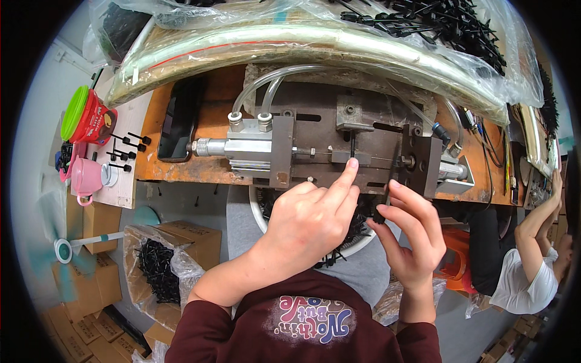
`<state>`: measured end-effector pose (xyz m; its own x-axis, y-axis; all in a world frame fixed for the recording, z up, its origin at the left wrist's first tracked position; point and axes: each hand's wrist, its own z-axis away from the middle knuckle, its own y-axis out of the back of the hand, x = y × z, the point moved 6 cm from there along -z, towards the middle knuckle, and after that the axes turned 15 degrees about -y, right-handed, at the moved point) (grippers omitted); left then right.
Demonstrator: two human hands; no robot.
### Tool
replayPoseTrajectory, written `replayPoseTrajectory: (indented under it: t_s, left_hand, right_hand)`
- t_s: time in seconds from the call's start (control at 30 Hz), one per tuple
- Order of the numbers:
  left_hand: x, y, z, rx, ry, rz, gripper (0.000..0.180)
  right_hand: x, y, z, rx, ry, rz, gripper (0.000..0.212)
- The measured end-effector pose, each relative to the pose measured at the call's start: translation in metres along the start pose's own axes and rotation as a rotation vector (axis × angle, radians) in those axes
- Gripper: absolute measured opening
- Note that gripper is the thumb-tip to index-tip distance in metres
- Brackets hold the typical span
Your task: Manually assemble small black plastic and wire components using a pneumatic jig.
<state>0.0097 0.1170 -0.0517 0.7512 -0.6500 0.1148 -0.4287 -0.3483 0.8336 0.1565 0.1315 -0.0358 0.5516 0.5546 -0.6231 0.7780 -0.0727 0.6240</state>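
Observation:
My left hand [311, 221] reaches over the bench fixture [381, 136], palm down. Its index finger is stretched out, the tip on a small dark block beside a thin black piece [353, 144] that stands below a metal clamp block [351, 115]. The thumb is hidden, and I see nothing held in this hand. My right hand [414, 236] is closed, thumb and fingers pinching a slim black plastic rod [392, 187] with a thicker lower end. That rod is upright, just left of the fixture's right-hand dark end block [426, 163].
Air cylinders [248, 151] with clear hoses flank the fixture. A phone [178, 118], red tub [100, 118] and pink cup [88, 178] lie left. Black parts [448, 27] are heaped behind; a white-rimmed basket [363, 242] sits below my hands. A co-worker [532, 266] works at right.

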Motion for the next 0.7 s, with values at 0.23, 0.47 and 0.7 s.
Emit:
replayPoseTrajectory:
  t_s: [0.23, 0.47, 0.7]
  left_hand:
    - [0.007, 0.019, 0.016, -0.123, -0.07, 0.291, 0.026]
    - [0.016, -0.019, 0.059, -0.291, -0.046, 0.563, 0.025]
    - [0.009, -0.074, 0.094, -0.204, 0.118, 0.773, 0.02]
  right_hand:
    - [-0.001, -0.016, -0.005, -0.075, 0.048, 0.159, 0.024]
    - [-0.009, -0.044, -0.009, -0.156, 0.052, 0.365, 0.026]
    - [-0.013, -0.045, -0.014, -0.167, 0.045, 0.442, 0.029]
